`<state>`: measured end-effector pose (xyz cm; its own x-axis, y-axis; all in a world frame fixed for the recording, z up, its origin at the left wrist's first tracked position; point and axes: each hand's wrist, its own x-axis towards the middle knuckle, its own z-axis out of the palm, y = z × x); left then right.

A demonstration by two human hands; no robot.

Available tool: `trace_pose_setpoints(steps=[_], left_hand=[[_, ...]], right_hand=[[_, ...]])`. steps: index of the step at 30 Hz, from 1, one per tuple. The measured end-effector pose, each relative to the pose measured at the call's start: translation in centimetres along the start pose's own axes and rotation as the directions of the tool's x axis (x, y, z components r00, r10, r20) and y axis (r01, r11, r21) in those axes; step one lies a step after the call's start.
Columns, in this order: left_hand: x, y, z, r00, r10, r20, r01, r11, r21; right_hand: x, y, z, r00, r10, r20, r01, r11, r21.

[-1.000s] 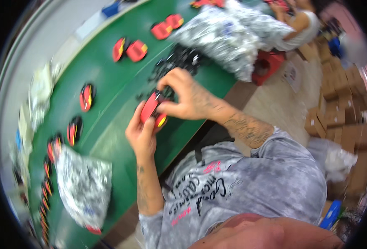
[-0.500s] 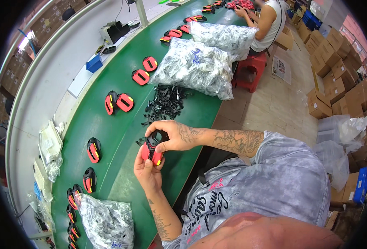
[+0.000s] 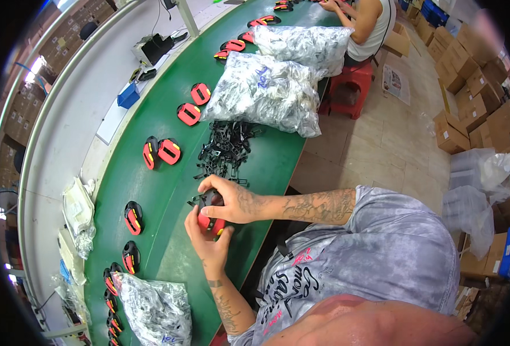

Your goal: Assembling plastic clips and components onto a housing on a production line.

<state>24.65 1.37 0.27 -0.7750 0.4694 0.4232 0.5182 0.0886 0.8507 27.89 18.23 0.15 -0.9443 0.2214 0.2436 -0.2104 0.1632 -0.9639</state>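
Note:
Over the green table, both my hands close around one red-and-black oval plastic housing [image 3: 212, 221]. My left hand [image 3: 207, 241] grips it from below, fingers and thumb on its sides. Reaching in from the right, my right hand [image 3: 232, 199] has its fingers curled over the black upper part, with the thumb against the red face. The hands cover much of the housing. A small black bracket [image 3: 193, 201] pokes out by the fingertips; whether it is attached, I cannot tell. Just beyond lies a heap of black plastic brackets [image 3: 226, 147].
More red-and-black housings [image 3: 169, 151] line the green table [image 3: 160, 196]. Large clear bags of parts [image 3: 266, 89] lie past the heap; another bag [image 3: 154, 308] sits near left. A co-worker [image 3: 370, 29] sits by a red stool [image 3: 350, 86]. Cardboard boxes [image 3: 474, 86] stand at right.
My hands have drawn closer together around the housing and cover more of it. My left thumb has moved from its face to its side. The view has shifted slightly.

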Motion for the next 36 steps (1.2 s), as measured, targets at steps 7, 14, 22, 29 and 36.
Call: trace_pose_setpoints(steps=[7, 14, 22, 29, 36], left_hand=[[6.4, -10.2, -11.3, 0.907, -0.115, -0.406, 0.332, 0.788, 0.519], [14.9, -15.4, -16.1, 0.785, -0.411, -0.464, 0.555, 0.135, 0.821], [22.8, -12.0, -6.1, 0.902, -0.373, -0.217, 0.357, 0.364, 0.86], [26.0, -19.7, -7.9, 0.695, -0.608, -0.385, 0.708, 0.482, 0.516], [12.2, -6.0, -8.2, 0.963, -0.247, 0.106, 0.243, 0.635, -0.733]], right_hand=[[-0.6, 2.0, -7.1, 0.964, -0.126, -0.234, 0.091, 0.984, -0.155], [-2.7, 7.4, -9.5, 0.928, -0.139, -0.345, 0.064, 0.973, -0.221], [-1.9, 5.9, -9.6, 0.967, -0.032, -0.252, -0.056, 0.94, -0.337], [-0.9, 5.9, -8.2, 0.961, -0.097, -0.259, -0.004, 0.932, -0.364], [-1.4, 6.6, -9.3, 0.946, -0.07, -0.318, -0.061, 0.921, -0.384]])
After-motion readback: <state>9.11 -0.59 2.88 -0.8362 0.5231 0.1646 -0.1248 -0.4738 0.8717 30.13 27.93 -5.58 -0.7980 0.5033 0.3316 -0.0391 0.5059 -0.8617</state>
